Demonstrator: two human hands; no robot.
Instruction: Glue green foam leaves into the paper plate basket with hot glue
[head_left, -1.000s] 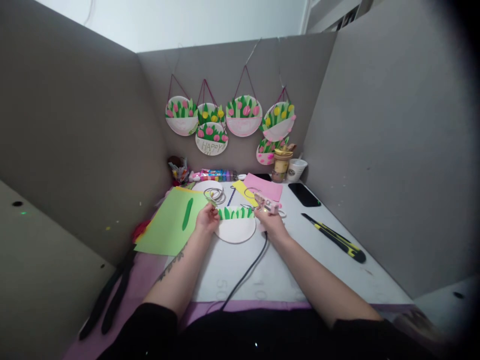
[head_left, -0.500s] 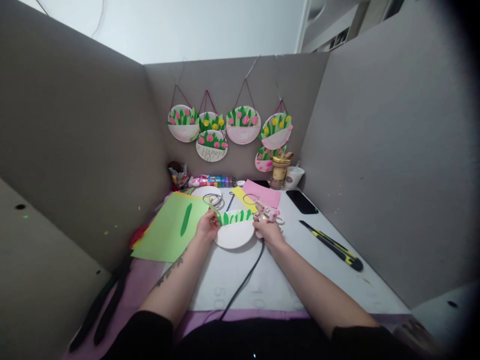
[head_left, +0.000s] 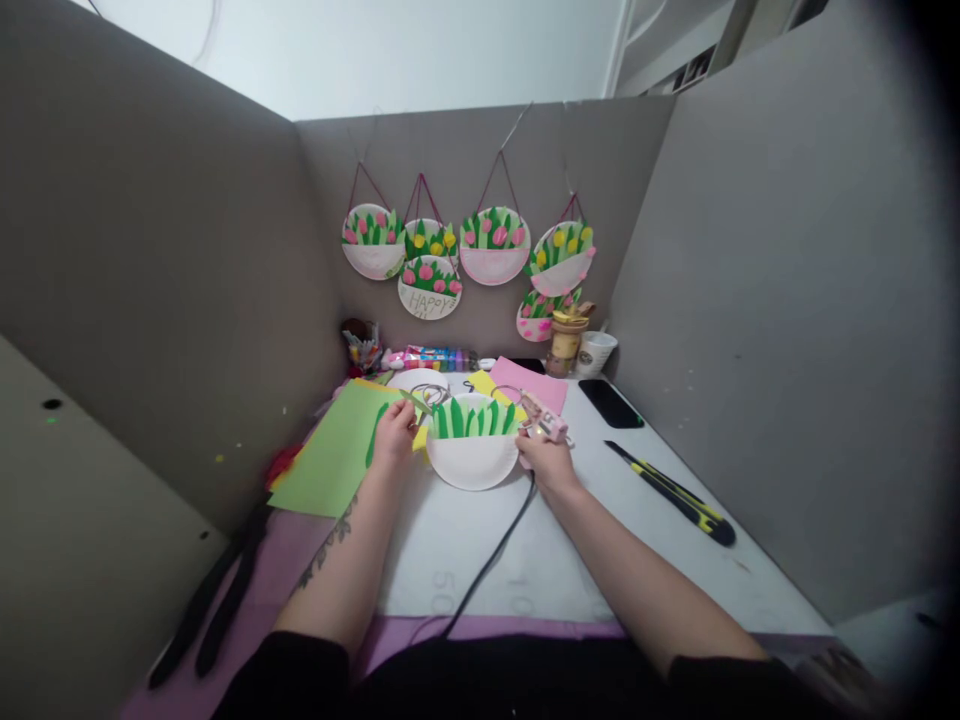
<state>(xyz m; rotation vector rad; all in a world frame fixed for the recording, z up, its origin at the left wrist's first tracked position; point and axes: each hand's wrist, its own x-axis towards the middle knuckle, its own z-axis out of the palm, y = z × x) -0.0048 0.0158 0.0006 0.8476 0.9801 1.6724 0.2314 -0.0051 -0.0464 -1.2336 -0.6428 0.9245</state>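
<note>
My left hand [head_left: 395, 435] has its fingers closed on a narrow green paper leaf [head_left: 415, 402], just left of the paper plate. My right hand [head_left: 546, 462] pinches the right edge of the white paper plate [head_left: 474, 464], which faces me. A half-plate pocket covers its lower part, and dark and light green paper leaves [head_left: 471, 419] rise above it. Just beyond my right hand is a pink glue gun [head_left: 547, 418], partly hidden by the hand; its black cord [head_left: 491, 560] runs toward me.
Green paper sheets [head_left: 326, 455] lie left, pink paper [head_left: 536, 385] behind. At right are a utility knife [head_left: 671, 492] and a black phone [head_left: 611, 403]. Cups [head_left: 596, 353] stand at the back. Decorated plates [head_left: 495, 245] hang on the grey partition, with grey walls either side.
My left hand has come off the plate's edge and moved left with the green leaf. The plate now faces me more fully, with only my right hand on it.
</note>
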